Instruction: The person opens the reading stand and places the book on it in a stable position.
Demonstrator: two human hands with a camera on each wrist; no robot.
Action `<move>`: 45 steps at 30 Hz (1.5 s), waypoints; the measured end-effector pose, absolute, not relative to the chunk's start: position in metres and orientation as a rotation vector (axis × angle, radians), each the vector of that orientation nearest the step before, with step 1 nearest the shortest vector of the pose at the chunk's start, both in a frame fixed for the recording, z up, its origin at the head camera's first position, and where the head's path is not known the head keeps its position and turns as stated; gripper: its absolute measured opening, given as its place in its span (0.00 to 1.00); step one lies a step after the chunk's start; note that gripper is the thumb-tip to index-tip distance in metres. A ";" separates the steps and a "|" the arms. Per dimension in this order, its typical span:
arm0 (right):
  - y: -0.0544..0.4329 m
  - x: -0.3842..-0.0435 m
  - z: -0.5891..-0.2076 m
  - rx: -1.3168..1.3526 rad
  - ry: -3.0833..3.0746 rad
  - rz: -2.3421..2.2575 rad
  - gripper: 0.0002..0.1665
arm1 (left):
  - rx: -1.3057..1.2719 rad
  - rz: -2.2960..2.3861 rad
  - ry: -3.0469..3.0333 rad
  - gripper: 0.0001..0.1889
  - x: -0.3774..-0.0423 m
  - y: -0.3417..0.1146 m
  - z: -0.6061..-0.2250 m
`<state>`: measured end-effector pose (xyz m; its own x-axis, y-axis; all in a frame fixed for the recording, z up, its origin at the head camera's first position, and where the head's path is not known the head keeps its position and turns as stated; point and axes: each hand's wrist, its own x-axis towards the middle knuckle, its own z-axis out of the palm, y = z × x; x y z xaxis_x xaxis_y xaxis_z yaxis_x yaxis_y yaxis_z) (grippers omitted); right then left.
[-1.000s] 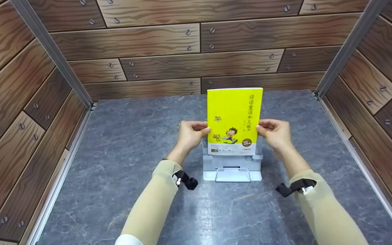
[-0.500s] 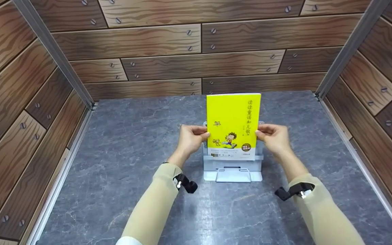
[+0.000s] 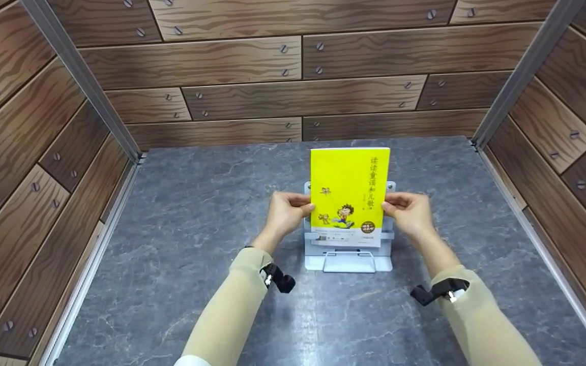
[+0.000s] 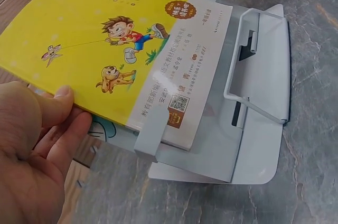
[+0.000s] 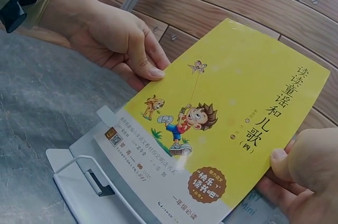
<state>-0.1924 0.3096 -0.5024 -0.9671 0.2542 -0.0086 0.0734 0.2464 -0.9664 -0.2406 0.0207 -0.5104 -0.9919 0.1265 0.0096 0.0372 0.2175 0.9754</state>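
Upright above a light grey metal book stand (image 3: pixel 348 262), a yellow children's book (image 3: pixel 341 175) faces me, with a cartoon boy and dog on its cover. My left hand (image 3: pixel 284 214) pinches its left edge, thumb on the cover and fingers behind. On the opposite edge, my right hand (image 3: pixel 411 213) holds it the same way. The left wrist view shows the white lower strip of the book behind a side clip (image 4: pixel 152 134) of the stand. A bent wire loop (image 4: pixel 232 76) sticks out at the stand's front. The book hides most of the back plate.
The stand is on a grey marble-patterned tabletop (image 3: pixel 196 203). Wood-plank-patterned panels (image 3: pixel 242 61) enclose it at the back and both sides, with metal posts (image 3: pixel 522 71) in the corners. Both forearms wear beige sleeves (image 3: pixel 227 310) and black wrist cameras (image 3: pixel 285 282).
Both hands have lowered the book toward the stand, so its bottom edge now overlaps the level of the side clips. More of the back plate's top corners shows. The stand has stayed put.
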 end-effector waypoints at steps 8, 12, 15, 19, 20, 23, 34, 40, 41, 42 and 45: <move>0.311 -0.191 -0.509 -0.289 -2.350 1.814 0.14 | 0.164 1.886 2.423 0.07 -0.238 0.021 -0.513; 0.311 -0.190 -0.511 -0.270 -2.367 1.777 0.14 | 0.182 1.868 2.448 0.07 -0.237 0.021 -0.514; 0.312 -0.189 -0.511 -0.269 -2.392 1.731 0.14 | 0.200 1.848 2.467 0.07 -0.237 0.021 -0.515; 0.312 -0.188 -0.512 -0.272 -2.413 1.699 0.14 | 0.214 1.817 2.494 0.07 -0.236 0.021 -0.516; 0.313 -0.187 -0.512 -0.274 -2.416 1.696 0.14 | 0.216 1.814 2.497 0.07 -0.236 0.021 -0.516; 0.313 -0.187 -0.513 -0.275 -2.415 1.697 0.13 | 0.227 1.800 2.519 0.06 -0.235 0.021 -0.516; 0.311 -0.187 -0.515 -0.269 -2.387 1.725 0.13 | 0.268 1.767 2.567 0.07 -0.235 0.018 -0.512; 0.310 -0.191 -0.510 -0.191 -2.338 1.722 0.11 | 0.299 1.774 2.580 0.06 -0.235 0.016 -0.505; 0.311 -0.191 -0.510 -0.185 -2.331 1.719 0.11 | 0.301 1.779 2.577 0.06 -0.235 0.016 -0.504; 0.311 -0.192 -0.510 -0.187 -2.331 1.714 0.11 | 0.303 1.786 2.573 0.06 -0.235 0.016 -0.504; 0.311 -0.193 -0.509 -0.189 -2.317 1.721 0.11 | 0.303 1.801 2.571 0.06 -0.236 0.017 -0.504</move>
